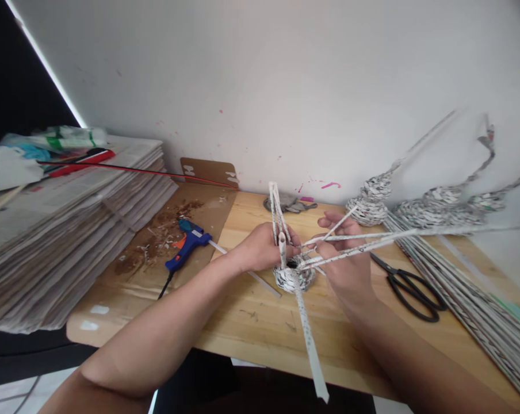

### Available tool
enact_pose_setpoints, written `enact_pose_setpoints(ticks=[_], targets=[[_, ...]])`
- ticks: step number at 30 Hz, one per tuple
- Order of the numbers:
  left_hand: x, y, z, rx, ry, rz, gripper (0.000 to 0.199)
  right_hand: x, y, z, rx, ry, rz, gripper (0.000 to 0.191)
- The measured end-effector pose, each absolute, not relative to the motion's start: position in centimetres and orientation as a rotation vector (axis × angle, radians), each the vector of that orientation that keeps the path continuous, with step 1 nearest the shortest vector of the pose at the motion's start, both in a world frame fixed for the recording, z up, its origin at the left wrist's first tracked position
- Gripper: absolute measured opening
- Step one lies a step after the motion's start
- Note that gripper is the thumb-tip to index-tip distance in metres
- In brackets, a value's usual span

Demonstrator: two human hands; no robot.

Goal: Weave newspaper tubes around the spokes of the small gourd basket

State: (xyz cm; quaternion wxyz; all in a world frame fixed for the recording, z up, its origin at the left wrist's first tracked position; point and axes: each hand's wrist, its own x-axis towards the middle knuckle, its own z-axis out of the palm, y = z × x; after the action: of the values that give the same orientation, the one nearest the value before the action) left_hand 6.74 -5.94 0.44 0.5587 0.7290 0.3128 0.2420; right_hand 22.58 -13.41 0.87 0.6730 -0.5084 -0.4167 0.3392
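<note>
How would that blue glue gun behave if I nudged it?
The blue glue gun lies on the cardboard, so it would probably slide rather than tip. Its body looks stiff, but the thin black cord might bend or drag.

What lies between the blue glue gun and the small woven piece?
In the head view, the left hand and wrist cross that stretch, with a thin white stick running beneath.

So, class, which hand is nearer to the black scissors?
Right: the right hand is just left of the scissors; the left hand is farther left, at the woven paper base.
</note>
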Motion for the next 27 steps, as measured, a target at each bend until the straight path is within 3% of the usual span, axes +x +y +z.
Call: enact_pose_setpoints(ticks=[7,12,14,16,19,24,27], targets=[[6.7,-5.9,0.7,1.747,0.752,0.573,0.014,23.6,-13.4,1.9,-1.085,-0.936,0.661,0.037],[6.7,-5.9,1.1,1.722,0.75,0.611,0.014,24.0,-13.4,1.4,-1.317,-1.195,0.717,0.038],[6.7,-5.9,1.3,1.705,0.769,0.622,0.013,24.2,-13.6,1.7,-1.466,-1.379,0.698,0.029],[6.7,-5.9,1.4,1.691,0.789,0.629,0.013,24.5,-13.8,2.2,-1.637,-1.579,0.528,0.023],[6.7,-5.9,1.4,1.69,0.784,0.631,0.013,24.6,-14.3,3.0,-1.72,-1.713,0.158,0.041],[6.6,-6.0,1.7,1.755,0.777,0.632,0.013,24.4,-15.0,3.4,-1.507,-1.729,-0.112,0.014],[6.5,-6.0,1.8,1.761,0.783,0.615,0.012,24.8,-15.2,3.2,-1.491,-1.852,-0.208,0.027]])
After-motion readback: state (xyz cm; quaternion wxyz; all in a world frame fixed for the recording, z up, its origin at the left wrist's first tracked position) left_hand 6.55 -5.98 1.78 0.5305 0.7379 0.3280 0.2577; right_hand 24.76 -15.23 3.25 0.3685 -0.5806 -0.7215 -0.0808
